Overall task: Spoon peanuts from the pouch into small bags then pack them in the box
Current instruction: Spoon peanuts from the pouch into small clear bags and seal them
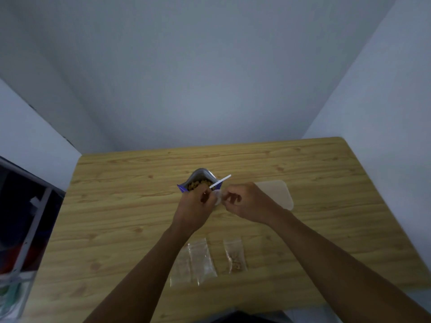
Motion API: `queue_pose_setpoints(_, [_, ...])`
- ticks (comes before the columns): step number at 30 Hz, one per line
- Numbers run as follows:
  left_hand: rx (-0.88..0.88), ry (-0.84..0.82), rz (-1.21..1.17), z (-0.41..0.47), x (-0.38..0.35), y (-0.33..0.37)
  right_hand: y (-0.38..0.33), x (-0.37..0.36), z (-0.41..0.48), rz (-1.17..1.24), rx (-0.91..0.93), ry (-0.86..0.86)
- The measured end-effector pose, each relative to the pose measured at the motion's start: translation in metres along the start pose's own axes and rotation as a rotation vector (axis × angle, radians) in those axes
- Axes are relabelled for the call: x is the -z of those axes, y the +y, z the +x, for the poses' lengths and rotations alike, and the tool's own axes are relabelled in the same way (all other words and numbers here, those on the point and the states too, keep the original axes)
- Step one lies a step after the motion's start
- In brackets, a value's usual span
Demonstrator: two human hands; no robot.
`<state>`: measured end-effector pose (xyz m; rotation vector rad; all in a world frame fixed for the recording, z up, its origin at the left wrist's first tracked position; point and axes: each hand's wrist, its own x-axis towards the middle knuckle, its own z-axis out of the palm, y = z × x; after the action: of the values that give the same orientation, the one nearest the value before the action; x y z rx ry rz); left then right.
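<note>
table (112, 229): wood grain, set into a corner of pale walls; near edge at bottom of view.
empty bags (194, 262): clear, flat on table, nearest to the person, left of centre; they overlap, count unclear.
filled bag (235, 256): clear, flat on table just right of the empty bags, apart from them; a few peanuts at its near end.
left hand (194, 209): above table centre, just in front of pouch; grip closed, pinching the left side of the small bag, fingers curled.
right hand (247, 202): beside left hand, close to touching; grip closed on the right side of the small bag.
small bag (217, 197): clear, held up between both hands, off the table; contents not readable, mostly hidden by fingers.
spoon (220, 181): white, handle sticks up and to the right from between the hands; which hand holds it can't tell, bowl end hidden.
pouch (200, 179): upright, mouth open, silver inside, purple outside; peanuts (198, 184) visible inside; directly behind left hand.
box (277, 194): pale, translucent, rounded corners, on table behind right hand, partly hidden by it; can't tell if it's the lid or the box itself.
left of table: dark shelf unit (28, 217), contents blurred.
</note>
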<state>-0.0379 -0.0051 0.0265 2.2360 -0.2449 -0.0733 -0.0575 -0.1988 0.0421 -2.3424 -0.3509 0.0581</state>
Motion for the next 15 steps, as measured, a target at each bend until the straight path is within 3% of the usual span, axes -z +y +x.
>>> queue_pose_setpoints(3, [-0.091,-0.012,0.000,-0.003,-0.004,0.002,-0.004,-0.006,0.000,0.255,-0.247,0.089])
queue_pose_setpoints(8, [-0.145,-0.036,-0.012,-0.005,-0.005,0.005,-0.005,-0.010,0.005,0.493,-0.398,0.159])
queue_pose_setpoints(15, [-0.149,-0.106,-0.086,-0.007,-0.002,0.001,-0.007,0.001,0.014,0.528,-0.359,0.096])
